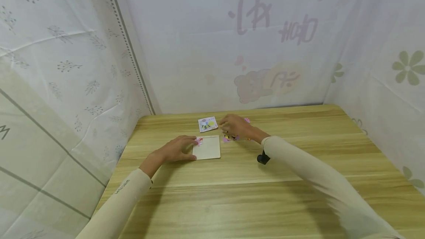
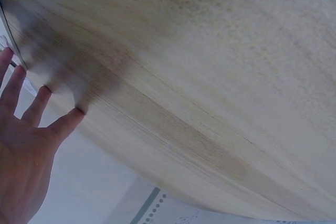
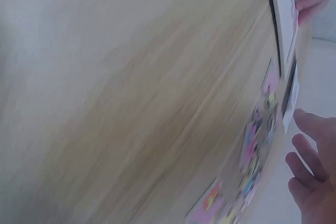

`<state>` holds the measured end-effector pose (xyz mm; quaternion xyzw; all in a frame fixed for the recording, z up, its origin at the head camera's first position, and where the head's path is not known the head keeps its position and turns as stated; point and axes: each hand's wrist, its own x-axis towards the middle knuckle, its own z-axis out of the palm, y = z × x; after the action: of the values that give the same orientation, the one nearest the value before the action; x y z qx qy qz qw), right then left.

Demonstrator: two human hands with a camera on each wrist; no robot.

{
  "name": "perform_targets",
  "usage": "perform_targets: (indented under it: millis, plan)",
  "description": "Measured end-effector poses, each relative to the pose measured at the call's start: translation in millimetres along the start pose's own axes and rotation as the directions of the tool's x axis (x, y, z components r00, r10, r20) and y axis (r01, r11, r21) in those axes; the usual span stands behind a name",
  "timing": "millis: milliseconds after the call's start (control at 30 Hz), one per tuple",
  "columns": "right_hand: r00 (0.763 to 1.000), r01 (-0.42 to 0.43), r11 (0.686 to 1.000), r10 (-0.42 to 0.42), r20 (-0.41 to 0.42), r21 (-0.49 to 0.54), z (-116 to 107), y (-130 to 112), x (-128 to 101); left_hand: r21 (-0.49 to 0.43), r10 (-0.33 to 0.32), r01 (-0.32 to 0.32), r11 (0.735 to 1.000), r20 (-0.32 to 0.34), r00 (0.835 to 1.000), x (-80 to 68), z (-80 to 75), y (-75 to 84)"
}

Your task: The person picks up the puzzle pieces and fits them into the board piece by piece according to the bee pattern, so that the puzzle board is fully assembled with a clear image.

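A person sits at a wooden desk point(image 1: 299, 180) with white cloth walls all around it. Both arms wear long cream sleeves.

The left hand point(image 1: 176, 149) lies flat on the desk with its fingers straight and spread. The fingertips touch the left edge of a pale square puzzle board point(image 1: 207, 148). A small pink puzzle piece point(image 1: 199, 141) sits at the top left corner of the board, just by the fingers. In the left wrist view the left hand point(image 2: 23, 150) shows open, with spread fingers, and the board's edge is only a dark line at the side.

The right hand point(image 1: 236, 126) is over a little pile of loose puzzle pieces point(image 1: 229, 138), pink and yellow, that lie on the desk just right of the board. Its fingers are loosely bent over the pieces (I cannot tell if they pinch one). In the right wrist view the right hand point(image 3: 312, 171) has relaxed fingers just beside a row of bright pieces point(image 3: 252, 156), but that view is blurry.

A small picture card point(image 1: 207, 124) with a bee on it lies behind the board, just left of the right hand. A small black thing point(image 1: 263, 158) shows under the right wrist.

The two hands are apart, one at each side of the board.
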<state>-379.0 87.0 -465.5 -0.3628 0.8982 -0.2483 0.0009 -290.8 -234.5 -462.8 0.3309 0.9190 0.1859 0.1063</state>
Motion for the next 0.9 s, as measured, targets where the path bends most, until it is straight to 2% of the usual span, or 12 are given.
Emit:
perform_targets:
  millis: [200,500,667,900]
  plan:
    - [1.000,-0.030,1.000,0.030,-0.002,-0.006,-10,15,-8,-0.008,-0.001,0.001,1.000,-0.005,1.000,-0.5,0.2,-0.4]
    - [0.999,-0.010,0.991,0.005,-0.037,-0.131,-21,41,-16,-0.008,0.002,-0.002,1.000,-0.001,1.000,0.5,0.2,0.4]
    - [0.998,-0.061,0.993,0.061,-0.004,-0.102,-25,47,-20,-0.001,-0.001,0.001,1.000,0.005,1.000,-0.7,-0.1,1.0]
    - [0.996,-0.087,0.993,0.089,0.023,-0.077,-25,50,-20,0.010,0.011,-0.011,1.000,-0.003,1.000,-1.8,0.0,0.4]
